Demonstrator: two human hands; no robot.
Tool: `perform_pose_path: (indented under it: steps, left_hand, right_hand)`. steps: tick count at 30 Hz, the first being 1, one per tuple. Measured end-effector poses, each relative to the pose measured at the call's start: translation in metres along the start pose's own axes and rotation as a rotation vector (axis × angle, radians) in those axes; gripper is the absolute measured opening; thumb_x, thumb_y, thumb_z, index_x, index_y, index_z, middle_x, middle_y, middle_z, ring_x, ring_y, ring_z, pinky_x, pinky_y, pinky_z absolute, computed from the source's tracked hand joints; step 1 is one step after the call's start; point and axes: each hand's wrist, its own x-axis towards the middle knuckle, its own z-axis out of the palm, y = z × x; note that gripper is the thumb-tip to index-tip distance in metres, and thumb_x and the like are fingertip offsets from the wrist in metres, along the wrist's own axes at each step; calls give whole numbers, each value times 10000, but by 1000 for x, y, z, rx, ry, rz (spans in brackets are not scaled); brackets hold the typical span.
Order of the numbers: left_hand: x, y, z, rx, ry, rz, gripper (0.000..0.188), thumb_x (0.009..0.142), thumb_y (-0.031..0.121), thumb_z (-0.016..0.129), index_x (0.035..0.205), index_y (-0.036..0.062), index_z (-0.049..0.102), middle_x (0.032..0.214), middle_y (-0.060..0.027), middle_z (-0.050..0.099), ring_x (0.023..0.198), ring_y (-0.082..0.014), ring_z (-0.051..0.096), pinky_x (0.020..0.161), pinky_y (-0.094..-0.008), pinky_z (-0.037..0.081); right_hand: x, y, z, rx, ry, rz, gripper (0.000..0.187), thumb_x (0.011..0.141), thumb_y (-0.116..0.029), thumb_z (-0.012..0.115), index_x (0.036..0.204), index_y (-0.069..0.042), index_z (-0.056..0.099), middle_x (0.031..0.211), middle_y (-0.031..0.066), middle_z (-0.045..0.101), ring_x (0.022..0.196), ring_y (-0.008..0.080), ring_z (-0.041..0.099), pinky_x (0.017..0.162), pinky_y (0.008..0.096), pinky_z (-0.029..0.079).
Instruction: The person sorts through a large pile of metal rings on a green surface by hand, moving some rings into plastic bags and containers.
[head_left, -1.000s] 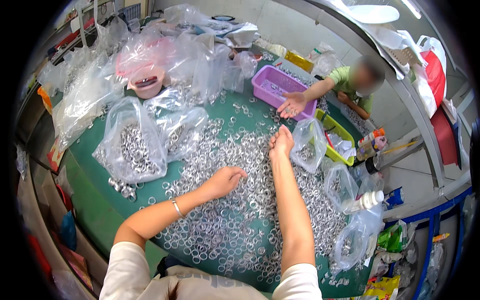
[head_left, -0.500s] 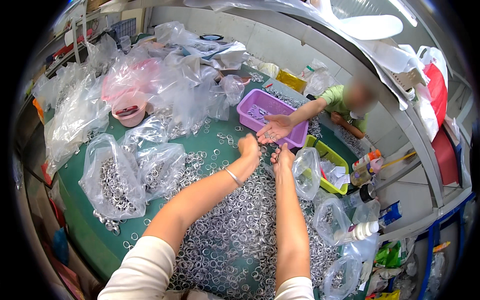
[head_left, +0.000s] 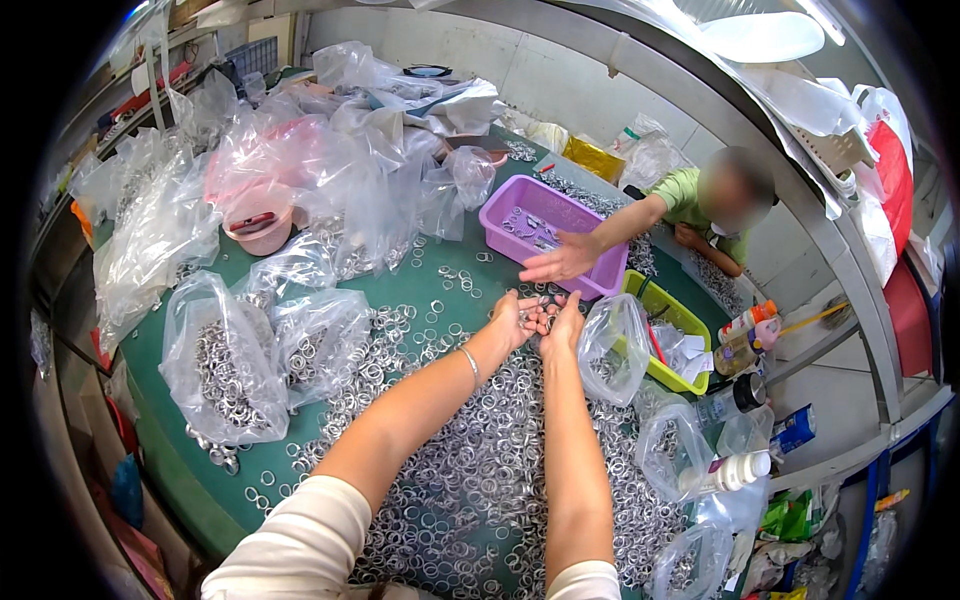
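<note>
Two hands meet above the far part of a heap of small metal rings (head_left: 470, 470) on a green table (head_left: 170, 400): the left hand (head_left: 515, 318) and the right hand (head_left: 563, 325) are cupped side by side, palms up, with a small clutch of rings cradled between them. Just beyond them a co-worker's hand (head_left: 560, 262) lies open, palm down, at the near rim of a purple tray (head_left: 540, 215). Open room is scarce: a clear bag (head_left: 612, 345) stands just beside the right hand, a yellow-green tray (head_left: 680, 320) sits behind it, and bags filled with rings (head_left: 225, 365) crowd the left side. Bare green cloth shows only in a strip between the hands and a pink bowl (head_left: 258, 228), and near the table's left edge. Half a second ago both hands lay lower and flatter on the heap, fingers forward; now they have risen slightly and curled together with rings gathered in them.
</note>
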Motion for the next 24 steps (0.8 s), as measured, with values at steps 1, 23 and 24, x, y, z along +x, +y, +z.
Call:
perform_pose_path:
  steps: [1, 23, 24]
  left_hand:
    - [0, 0, 1, 14, -22, -3, 539, 983, 342, 167, 1045, -58, 523, 721, -104, 537, 505, -167, 456, 411, -243, 384]
    - [-280, -26, -71, 891, -345, -432, 252, 879, 154, 492, 1072, 34, 600, 908, -56, 620, 751, -86, 514, 610, -214, 421]
    - [-285, -33, -78, 866, -344, -437, 259, 880, 152, 490, 1084, 31, 595, 906, -60, 621, 774, -90, 517, 632, -217, 429]
  right_hand:
    - [0, 0, -1, -20, -2, -1, 383, 961, -392, 426, 838, -34, 481, 576, 23, 453, 373, 107, 411, 279, 223, 312]
    - [-274, -2, -121, -503, -525, 228, 162, 935, -175, 537, 921, -16, 568, 599, -5, 494, 425, 54, 388, 382, 188, 244]
    - [-282, 0, -127, -457, -499, 239, 166, 936, -173, 529, 925, -12, 570, 594, -4, 487, 423, 58, 386, 379, 191, 246]
